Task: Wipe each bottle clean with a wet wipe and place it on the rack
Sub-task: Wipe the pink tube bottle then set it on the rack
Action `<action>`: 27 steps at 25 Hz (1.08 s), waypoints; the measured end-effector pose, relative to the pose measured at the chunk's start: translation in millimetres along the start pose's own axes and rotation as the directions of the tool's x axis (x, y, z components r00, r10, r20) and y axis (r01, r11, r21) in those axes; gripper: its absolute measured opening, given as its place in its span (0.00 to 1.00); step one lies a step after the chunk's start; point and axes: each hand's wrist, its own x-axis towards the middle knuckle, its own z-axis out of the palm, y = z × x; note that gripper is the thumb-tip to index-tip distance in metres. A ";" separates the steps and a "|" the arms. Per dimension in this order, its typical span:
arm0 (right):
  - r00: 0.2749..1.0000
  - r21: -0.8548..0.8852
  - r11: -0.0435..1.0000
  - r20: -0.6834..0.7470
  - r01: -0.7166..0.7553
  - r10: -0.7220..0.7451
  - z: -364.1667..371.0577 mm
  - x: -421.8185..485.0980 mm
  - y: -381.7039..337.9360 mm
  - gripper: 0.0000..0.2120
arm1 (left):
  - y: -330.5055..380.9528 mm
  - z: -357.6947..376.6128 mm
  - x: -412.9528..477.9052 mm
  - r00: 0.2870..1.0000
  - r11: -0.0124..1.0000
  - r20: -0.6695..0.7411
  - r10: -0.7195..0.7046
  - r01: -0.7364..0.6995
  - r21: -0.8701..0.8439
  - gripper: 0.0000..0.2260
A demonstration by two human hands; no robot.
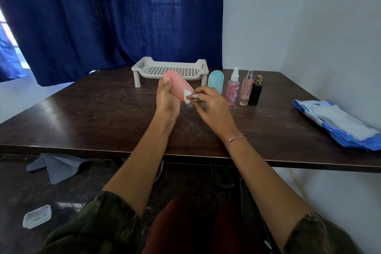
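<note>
My left hand grips a pink bottle, tilted above the dark table. My right hand pinches a small white wet wipe against the bottle's lower end. Behind them stands the white perforated rack with nothing on it. To the right of the rack stand a light blue bottle, a pink spray bottle, a peach spray bottle and a black bottle, in a row.
A blue wet wipe pack lies open at the table's right edge. A blue curtain hangs behind the table and a white wall stands at right. On the floor at left lie a grey cloth and a clear plastic box.
</note>
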 end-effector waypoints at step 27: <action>0.950 0.017 0.960 -0.140 -0.279 0.279 -2.8 1.2 -3.1 0.14 | -12.0 4.2 -0.5 0.979 0.963 0.126 -0.159 0.126 0.238 0.31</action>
